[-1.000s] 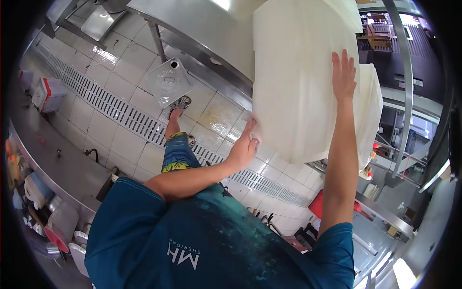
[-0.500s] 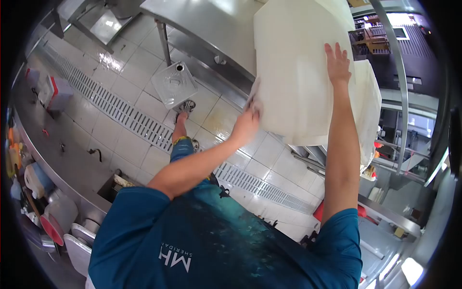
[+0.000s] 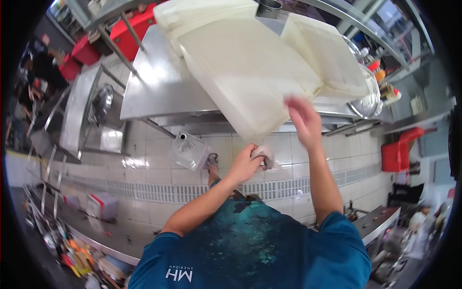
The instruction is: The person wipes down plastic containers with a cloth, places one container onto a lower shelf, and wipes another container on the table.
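Note:
My left hand (image 3: 244,165) is closed on a crumpled pale cloth (image 3: 263,156), just below the near corner of a large off-white box-shaped piece (image 3: 236,67). That piece has broad smooth faces and rests tilted on a steel table (image 3: 161,89); its exact kind is not clear. At its right near edge is my right hand (image 3: 304,123), smeared at the fingertips, fingers stretched out and holding nothing. Whether those fingers touch the piece, I cannot tell.
A clear plastic container (image 3: 189,151) is near my foot on the tiled floor. A drain grate (image 3: 159,189) crosses the floor. Red bins (image 3: 397,151) stand at the right. Steel bowls (image 3: 369,96) lie at the table's right end. A person (image 3: 45,70) is at far left.
My view has swung round, bringing the whole table into sight. My right hand has left the broad face for the near right edge. My left hand with the cloth has come below the near corner.

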Available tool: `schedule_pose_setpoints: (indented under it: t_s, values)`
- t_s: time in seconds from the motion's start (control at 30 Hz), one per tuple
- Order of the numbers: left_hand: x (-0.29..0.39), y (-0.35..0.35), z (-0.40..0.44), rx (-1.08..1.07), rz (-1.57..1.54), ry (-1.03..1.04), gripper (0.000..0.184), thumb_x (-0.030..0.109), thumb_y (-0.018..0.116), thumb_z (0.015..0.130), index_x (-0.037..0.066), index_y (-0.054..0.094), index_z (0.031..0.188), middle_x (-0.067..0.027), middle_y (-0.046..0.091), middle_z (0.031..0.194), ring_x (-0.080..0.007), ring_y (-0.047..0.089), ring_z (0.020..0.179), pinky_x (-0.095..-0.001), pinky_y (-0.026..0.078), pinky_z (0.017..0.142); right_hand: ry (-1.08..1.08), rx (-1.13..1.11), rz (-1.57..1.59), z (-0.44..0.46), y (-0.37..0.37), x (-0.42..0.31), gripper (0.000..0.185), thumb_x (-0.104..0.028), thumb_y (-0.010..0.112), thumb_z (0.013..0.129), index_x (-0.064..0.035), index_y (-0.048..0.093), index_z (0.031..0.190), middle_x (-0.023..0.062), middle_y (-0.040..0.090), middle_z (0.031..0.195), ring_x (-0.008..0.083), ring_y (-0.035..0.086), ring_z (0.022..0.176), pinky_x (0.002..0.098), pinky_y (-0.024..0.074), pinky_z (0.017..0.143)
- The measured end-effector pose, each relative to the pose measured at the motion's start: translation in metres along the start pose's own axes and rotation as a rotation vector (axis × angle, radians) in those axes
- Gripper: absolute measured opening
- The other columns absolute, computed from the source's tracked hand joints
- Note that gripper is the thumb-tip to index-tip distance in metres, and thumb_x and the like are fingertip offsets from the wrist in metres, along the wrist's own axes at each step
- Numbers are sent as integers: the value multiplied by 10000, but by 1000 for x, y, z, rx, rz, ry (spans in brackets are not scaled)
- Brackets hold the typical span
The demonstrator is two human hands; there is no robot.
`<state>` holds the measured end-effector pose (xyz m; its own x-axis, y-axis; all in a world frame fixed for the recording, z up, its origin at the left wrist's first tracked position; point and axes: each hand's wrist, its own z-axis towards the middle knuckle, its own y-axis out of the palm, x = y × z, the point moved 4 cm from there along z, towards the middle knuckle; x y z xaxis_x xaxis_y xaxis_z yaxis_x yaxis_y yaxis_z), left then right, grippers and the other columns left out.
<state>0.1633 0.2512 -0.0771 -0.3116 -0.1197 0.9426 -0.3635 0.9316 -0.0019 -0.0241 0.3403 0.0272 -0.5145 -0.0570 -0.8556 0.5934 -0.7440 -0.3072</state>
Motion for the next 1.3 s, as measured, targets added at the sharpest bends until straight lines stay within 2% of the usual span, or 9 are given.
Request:
schedule_pose_setpoints:
  t_s: [0.1, 0.17, 0.27, 0.33, 0.6, 0.8, 0.87, 1.0, 1.3]
  values:
    - [15, 9, -4, -108, 139, 14, 249, 106, 634, 884, 5, 586, 1106, -152, 663, 1015, -233, 657, 915, -355, 517, 792, 343, 177, 369, -132, 4, 39, 400, -31, 631, 895, -3, 572, 1290, 105, 617, 1249, 169, 570, 1168, 330, 459, 972]
    - [17, 24, -5, -193, 192, 215, 257, 117, 641, 892, -2, 584, 1112, -128, 656, 1061, -201, 631, 957, -323, 496, 826, 428, 294, 490, -184, 30, 42, 412, -16, 635, 888, -3, 566, 1294, 104, 611, 1258, 162, 555, 1182, 329, 452, 980]
    - [32, 39, -8, -447, 210, 76, 320, 111, 631, 924, 17, 566, 1223, -68, 637, 1108, -125, 599, 975, -285, 486, 858, 544, 452, 655, -223, 72, 48, 428, -1, 651, 868, 2, 566, 1287, 82, 594, 1284, 158, 562, 1162, 315, 454, 974]
    - [29, 42, 2, -549, 301, 123, 260, 168, 629, 931, 2, 604, 1129, -85, 650, 1067, -142, 592, 961, -312, 482, 831, 748, 347, 614, -234, 80, 64, 468, 7, 674, 845, 7, 554, 1297, 73, 553, 1340, 155, 558, 1166, 302, 444, 991]
    - [144, -7, 38, -705, 829, 206, 291, 204, 591, 972, 28, 641, 1199, -87, 671, 1083, -170, 633, 979, -315, 513, 842, 82, 894, 1144, -214, 23, 22, 411, -208, 637, 947, 3, 555, 1290, 102, 607, 1250, 151, 630, 1043, 292, 502, 915]
    - [204, -1, 191, -392, 1210, 926, 469, 342, 517, 1006, 43, 519, 1369, -219, 451, 1451, -338, 455, 1334, -463, 362, 1087, 256, 960, 945, -128, 90, 40, 338, -211, 616, 960, 15, 542, 1201, 132, 585, 1153, 213, 612, 994, 335, 517, 861]
    - [178, 7, 214, -353, 1315, 935, 522, 385, 452, 1019, 62, 454, 1429, -231, 352, 1512, -368, 342, 1397, -503, 275, 1127, 70, 1004, -40, -101, 110, 19, 327, -162, 652, 921, 35, 538, 1156, 175, 535, 1164, 277, 584, 1009, 369, 490, 884]
    - [165, 12, 228, -334, 1458, 894, 611, 460, 302, 1040, 123, 288, 1549, -229, 187, 1604, -402, 164, 1485, -569, 134, 1173, 173, 1127, 28, -96, 128, 33, 295, -117, 660, 881, 31, 553, 1112, 224, 488, 1183, 363, 542, 1042, 375, 458, 917]
    - [170, 15, 229, -379, 1415, 942, 568, 421, 321, 1040, 151, 328, 1540, -258, 221, 1582, -401, 199, 1474, -540, 147, 1171, 79, 1272, -21, 10, -22, 138, 246, -189, 631, 878, 11, 591, 1015, 172, 533, 965, 353, 543, 881, 408, 446, 766]
